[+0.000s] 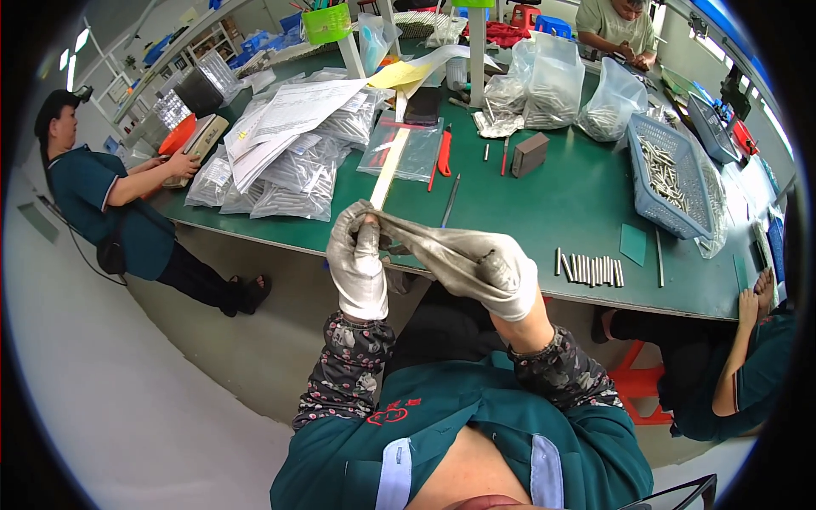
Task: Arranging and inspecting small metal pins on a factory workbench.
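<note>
My left hand (357, 263), in a greyish-white work glove with dark stained fingers, is closed on the fingertip end of the right-hand glove (429, 245). That glove is stretched between my two hands above the table's front edge. My right hand (510, 280) is still partly inside it, with the bare wrist showing below the cuff; its fingers are hidden by the fabric. Just beyond the gloves, a slim pointed tool (450, 201) lies on the green table (510, 204). To the right, several short metal pins (592, 270) form a row near the edge.
Bagged metal parts (293, 183) lie under papers (297, 110) at left. A red utility knife (444, 151) and a grey block (530, 155) lie mid-table. A blue basket (684, 225) of pins stands right. Co-workers are at left, far right and near right, beside a red stool (637, 382).
</note>
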`<state>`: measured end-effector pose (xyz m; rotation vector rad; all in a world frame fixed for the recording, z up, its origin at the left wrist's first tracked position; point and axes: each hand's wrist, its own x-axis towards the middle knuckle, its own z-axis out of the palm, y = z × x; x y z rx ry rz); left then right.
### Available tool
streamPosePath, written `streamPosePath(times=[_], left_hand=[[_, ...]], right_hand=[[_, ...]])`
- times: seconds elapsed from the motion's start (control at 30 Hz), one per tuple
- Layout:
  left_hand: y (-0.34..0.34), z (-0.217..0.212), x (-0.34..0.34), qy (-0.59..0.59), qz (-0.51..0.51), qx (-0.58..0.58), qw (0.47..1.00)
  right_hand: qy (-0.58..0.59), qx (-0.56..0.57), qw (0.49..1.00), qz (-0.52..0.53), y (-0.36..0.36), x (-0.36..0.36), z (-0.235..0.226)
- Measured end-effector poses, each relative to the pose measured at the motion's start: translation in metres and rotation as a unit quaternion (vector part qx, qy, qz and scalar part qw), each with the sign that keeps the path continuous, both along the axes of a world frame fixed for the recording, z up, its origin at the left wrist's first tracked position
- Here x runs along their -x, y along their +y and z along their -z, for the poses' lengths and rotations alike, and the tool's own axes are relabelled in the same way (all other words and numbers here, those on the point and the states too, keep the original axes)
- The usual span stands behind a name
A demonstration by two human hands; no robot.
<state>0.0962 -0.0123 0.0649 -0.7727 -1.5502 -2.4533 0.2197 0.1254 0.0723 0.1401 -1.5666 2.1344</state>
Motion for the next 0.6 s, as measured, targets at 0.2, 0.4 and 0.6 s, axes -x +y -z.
streamPosePath(times=[0.2, 0.4, 0.6], left_hand=[[-0.006, -0.020, 0.012, -0.046, 0.275, -0.093, 0.956], [-0.013, -0.015, 0.028, 0.035, 0.447, 0.205, 0.870], [-0.001, -0.015, -0.001, -0.063, 0.462, 0.247, 0.849]], right_hand=[[-0.009, -0.044, 0.999, 0.030, 0.016, 0.000, 0.002], [-0.023, -0.383, 0.923, -0.022, 0.012, -0.002, -0.012], [-0.005, -0.240, 0.969, -0.055, 0.022, -0.003, 0.003]])
